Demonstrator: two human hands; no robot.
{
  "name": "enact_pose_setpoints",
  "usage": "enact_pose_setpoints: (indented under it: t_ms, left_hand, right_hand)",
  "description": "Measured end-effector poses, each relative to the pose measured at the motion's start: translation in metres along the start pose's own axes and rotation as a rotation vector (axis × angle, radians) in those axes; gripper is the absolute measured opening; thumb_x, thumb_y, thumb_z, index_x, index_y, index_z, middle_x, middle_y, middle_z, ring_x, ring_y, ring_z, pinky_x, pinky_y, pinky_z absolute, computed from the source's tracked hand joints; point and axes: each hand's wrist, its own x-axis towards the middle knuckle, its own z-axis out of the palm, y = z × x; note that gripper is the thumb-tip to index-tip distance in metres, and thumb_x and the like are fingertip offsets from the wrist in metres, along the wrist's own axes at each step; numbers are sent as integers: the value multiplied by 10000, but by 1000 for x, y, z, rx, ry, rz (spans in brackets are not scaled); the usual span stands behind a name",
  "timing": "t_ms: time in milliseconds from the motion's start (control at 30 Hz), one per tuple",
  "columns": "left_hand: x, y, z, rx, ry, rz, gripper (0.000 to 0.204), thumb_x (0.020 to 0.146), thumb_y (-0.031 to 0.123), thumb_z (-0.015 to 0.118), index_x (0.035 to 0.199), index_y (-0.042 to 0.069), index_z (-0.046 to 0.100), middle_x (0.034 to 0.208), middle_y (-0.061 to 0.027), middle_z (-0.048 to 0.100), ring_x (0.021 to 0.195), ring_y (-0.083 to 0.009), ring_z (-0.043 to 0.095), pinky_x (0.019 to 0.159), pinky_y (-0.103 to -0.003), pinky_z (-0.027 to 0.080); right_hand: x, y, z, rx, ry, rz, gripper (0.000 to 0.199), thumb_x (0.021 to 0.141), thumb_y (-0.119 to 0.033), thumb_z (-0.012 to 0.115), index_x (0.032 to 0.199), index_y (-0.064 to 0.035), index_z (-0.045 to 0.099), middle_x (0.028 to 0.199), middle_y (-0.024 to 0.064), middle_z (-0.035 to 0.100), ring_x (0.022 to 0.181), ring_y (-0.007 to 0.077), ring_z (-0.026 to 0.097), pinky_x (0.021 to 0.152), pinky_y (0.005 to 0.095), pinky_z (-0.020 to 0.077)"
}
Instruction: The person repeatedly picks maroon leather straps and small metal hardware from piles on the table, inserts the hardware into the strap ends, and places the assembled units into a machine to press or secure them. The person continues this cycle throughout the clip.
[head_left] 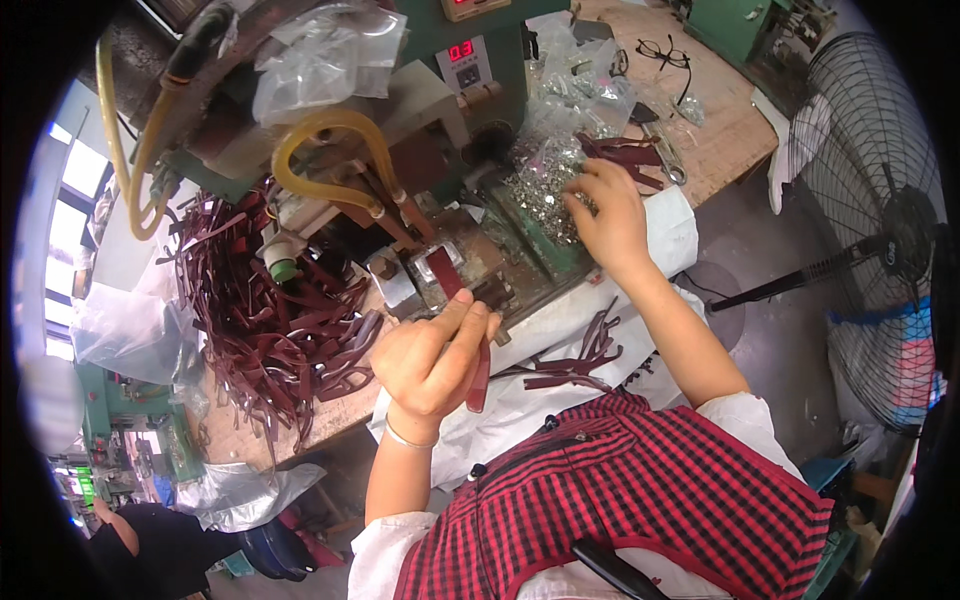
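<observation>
Left hand: we see the left hand (432,355) closed around 1 dark red strap (478,372), thumb and fingers pinching its upper part; the strap's top end reaches toward the small metal fixture (440,272) of the green machine (480,60), and its lower end hangs free below the fist.

Right hand: the right hand (607,215) lies fingers spread and curled down on the heap of small silver metal parts (545,180); we cannot tell whether it has 1 pinched yet.

Strap, handling: we judge it light, thin and limp, likely leather or similar; it droops where unsupported, so a grip close to the working end gives the most control. The surface looks smooth, not slippery.

Metal parts, handling: tiny, hard, loose; we judge them easy to scatter and best picked with fingertips.

Stock: a big tangle of the same dark red straps (270,310) lies on the desk (720,120) to the left of the machine; a few more straps (580,355) rest on the white cloth (560,320) near the person's lap, and some lie beyond the parts heap (625,152).

Edges: the fixture sits tight between a yellow hose (325,130) above and the machine's block; the clear plastic bags (320,55) crowd the top.

Open room: little beside the fixture; freer space lies toward the person and to the right, where the desk edge drops to the floor by a standing fan (880,220).
</observation>
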Motion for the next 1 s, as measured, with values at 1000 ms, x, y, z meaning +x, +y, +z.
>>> enact_pose_setpoints:
  t_ms: [1000]
  left_hand:
    - [-61, -140, -26, 769, -342, -1023, 285, 900, 380, 696, 913, 99, 746, 882, -126, 733, 820, -352, 704, 703, -437, 550]
  right_hand:
    - [2, -21, 9, -238, -84, -165, 182, 764, -147, 774, 925, -78, 724, 1161, 89, 648, 1147, 314, 591, 845, 459, 526]
